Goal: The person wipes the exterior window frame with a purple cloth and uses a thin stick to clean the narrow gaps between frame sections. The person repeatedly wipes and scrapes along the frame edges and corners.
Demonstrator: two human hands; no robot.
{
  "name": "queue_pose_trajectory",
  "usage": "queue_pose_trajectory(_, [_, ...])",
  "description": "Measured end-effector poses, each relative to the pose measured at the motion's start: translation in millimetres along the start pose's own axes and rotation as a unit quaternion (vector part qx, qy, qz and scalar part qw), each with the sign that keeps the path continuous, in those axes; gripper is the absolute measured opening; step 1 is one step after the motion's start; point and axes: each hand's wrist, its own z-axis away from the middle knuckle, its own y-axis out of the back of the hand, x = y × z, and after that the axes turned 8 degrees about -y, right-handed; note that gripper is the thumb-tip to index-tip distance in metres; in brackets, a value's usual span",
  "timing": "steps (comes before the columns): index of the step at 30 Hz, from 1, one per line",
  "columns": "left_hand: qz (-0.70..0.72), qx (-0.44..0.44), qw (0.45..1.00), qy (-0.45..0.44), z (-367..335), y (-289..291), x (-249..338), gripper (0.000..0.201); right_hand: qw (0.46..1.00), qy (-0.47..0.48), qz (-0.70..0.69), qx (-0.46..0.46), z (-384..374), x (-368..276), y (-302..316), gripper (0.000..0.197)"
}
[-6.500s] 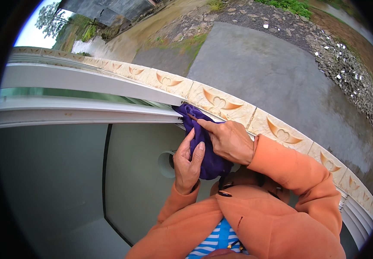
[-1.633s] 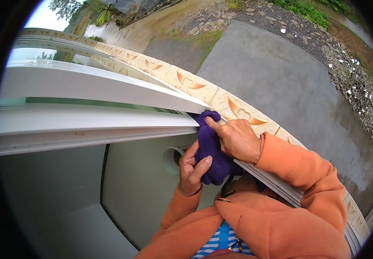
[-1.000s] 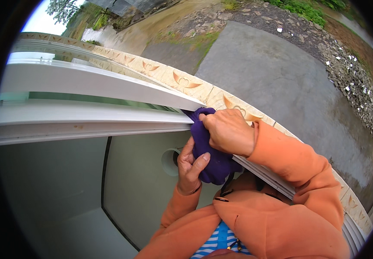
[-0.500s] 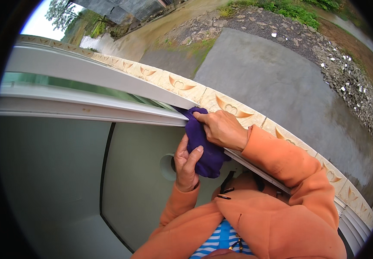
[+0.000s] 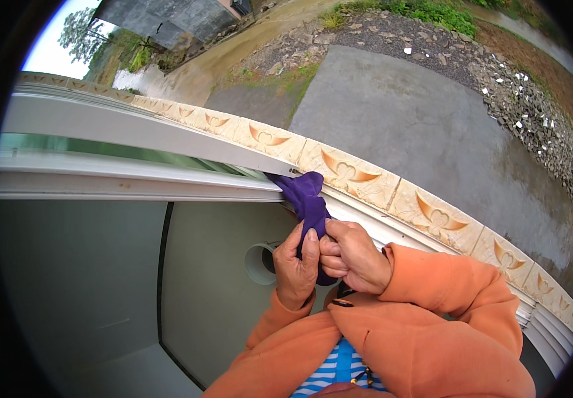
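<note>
A purple cloth (image 5: 304, 192) runs from a gap between the white window frames down to both my hands. Its upper end is tucked in beside the end of the outer frame (image 5: 233, 147), so that part is hidden. My left hand (image 5: 298, 268) grips the cloth from the left, thumb pointing up along it. Right against it, my right hand (image 5: 356, 257) is closed in a fist on the cloth's other side. The cloth's lower end hangs behind my fingers. Under the cloth, the white window track (image 5: 379, 222) slants away to the lower right.
Beige tiles (image 5: 346, 167) with an orange pattern line the outer ledge. Beyond lie a grey concrete slab (image 5: 392, 99) and a gravel heap (image 5: 538, 126). Greenish glass (image 5: 101, 146) shows between the frames at left. Below my left hand's side, a round white pipe (image 5: 258, 264) opens in the inner surface.
My right hand has left the frame's end and come down toward me, beside my left hand. The cloth, bunched before, is now drawn out lengthwise from the gap.
</note>
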Motion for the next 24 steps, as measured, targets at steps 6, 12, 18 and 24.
queue_pose_trajectory(6, [-0.044,-0.005,0.997,0.067,-46,16,-30,0.030,0.999,0.022,-0.021,0.037,-58,-13,-13,0.026])
queue_pose_trajectory(12, [-0.040,-0.008,0.999,0.000,-37,14,-26,0.031,1.000,-0.004,-0.026,0.007,-54,-18,-9,0.025])
queue_pose_trajectory(18, [-0.001,0.007,1.000,0.012,-32,16,-32,0.035,1.000,0.009,-0.005,-0.010,-58,-17,-9,0.026])
queue_pose_trajectory(24, [-0.046,0.027,0.998,-0.029,-31,9,-40,0.035,0.999,-0.014,0.030,0.019,-82,-22,-2,0.028])
